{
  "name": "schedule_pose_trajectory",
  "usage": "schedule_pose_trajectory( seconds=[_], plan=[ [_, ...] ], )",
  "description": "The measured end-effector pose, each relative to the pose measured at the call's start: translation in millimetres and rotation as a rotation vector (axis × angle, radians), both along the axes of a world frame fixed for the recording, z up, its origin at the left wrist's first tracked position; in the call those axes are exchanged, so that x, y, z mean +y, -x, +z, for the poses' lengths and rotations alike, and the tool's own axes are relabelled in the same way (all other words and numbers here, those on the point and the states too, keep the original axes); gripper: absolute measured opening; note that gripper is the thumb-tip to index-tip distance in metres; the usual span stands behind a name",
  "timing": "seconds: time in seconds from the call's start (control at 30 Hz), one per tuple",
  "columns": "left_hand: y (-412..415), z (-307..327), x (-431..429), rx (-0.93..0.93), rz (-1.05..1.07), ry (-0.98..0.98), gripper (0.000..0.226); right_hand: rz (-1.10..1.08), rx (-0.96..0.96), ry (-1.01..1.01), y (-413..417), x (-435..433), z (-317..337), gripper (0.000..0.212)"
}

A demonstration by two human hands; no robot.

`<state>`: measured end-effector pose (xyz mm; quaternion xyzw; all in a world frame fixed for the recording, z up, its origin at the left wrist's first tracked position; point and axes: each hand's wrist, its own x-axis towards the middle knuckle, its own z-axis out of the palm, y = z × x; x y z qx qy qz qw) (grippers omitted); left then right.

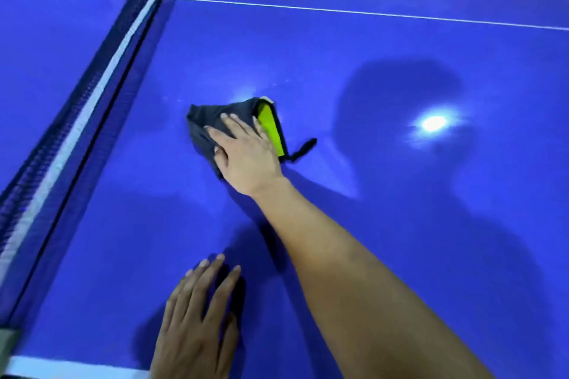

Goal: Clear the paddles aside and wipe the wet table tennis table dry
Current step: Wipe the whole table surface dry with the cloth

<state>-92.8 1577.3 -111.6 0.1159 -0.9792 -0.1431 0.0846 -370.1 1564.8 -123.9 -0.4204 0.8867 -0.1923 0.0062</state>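
Paddles are nowhere in view, so as far as can be seen the clearing step looks finished, and the wiping is under way. The right hand (246, 152) lies flat, fingers spread, pressing a dark grey cloth (212, 123) with a lime-green lining onto the blue table (400, 224), on the near half just beside the net (92, 92) and short of the white centre line (369, 13). It pushes down on the cloth rather than gripping it. The left hand (197, 317) rests open, palm down and fingers apart, on the bare table near the white edge line, holding nothing and seemingly bracing the reach. The surface shines and mirrors a ceiling light, and faint specks show just beyond the cloth, so I judge it to be damp there. Most of the visible half, and everything past the net, appears left to dry.
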Motion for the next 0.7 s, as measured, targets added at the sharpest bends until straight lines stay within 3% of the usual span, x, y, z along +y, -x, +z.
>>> schedule_pose_trajectory(
  seconds=[0.07, 0.13, 0.3, 0.4, 0.47, 0.6, 0.63, 0.7],
  plan=[
    [-22.4, -5.5, -2.5, 0.034, 0.055, 0.011, 0.053, 0.027, 0.009, 0.009, 2.2, 22.1, -5.7, 0.048],
    [-41.2, -12.7, -5.4, 0.070, 0.091, 0.027, 0.052, -0.104, 0.016, 0.043, 23.3, 59.5, -11.3, 0.050],
    [-70.0, -20.1, -25.1, 0.085, 0.192, 0.040, 0.051, -0.735, 0.008, -0.029, 69.5, 160.7, -5.2, 0.053],
    [-73.9, -23.9, -31.9, 0.063, 0.232, 0.058, 0.053, -1.039, -0.101, -0.068, 63.0, 141.0, 2.4, 0.053],
    [-73.3, -30.4, -28.6, 0.063, 0.248, 0.095, 0.053, -0.917, -0.025, -0.041, 36.7, 87.4, 0.3, 0.053],
    [-71.7, -36.5, -24.0, 0.095, 0.269, 0.149, 0.052, -0.197, 0.100, -0.002, 15.6, 24.4, -16.7, 0.052],
    [-71.9, -36.9, -24.9, 0.090, 0.262, 0.165, 0.052, -0.146, 0.107, 0.001, 34.6, 23.4, -16.3, 0.053],
    [-71.7, -36.5, -23.9, 0.077, 0.256, 0.166, 0.053, -0.309, 0.140, -0.042, 72.0, 27.1, -11.5, 0.057]
  ],
)
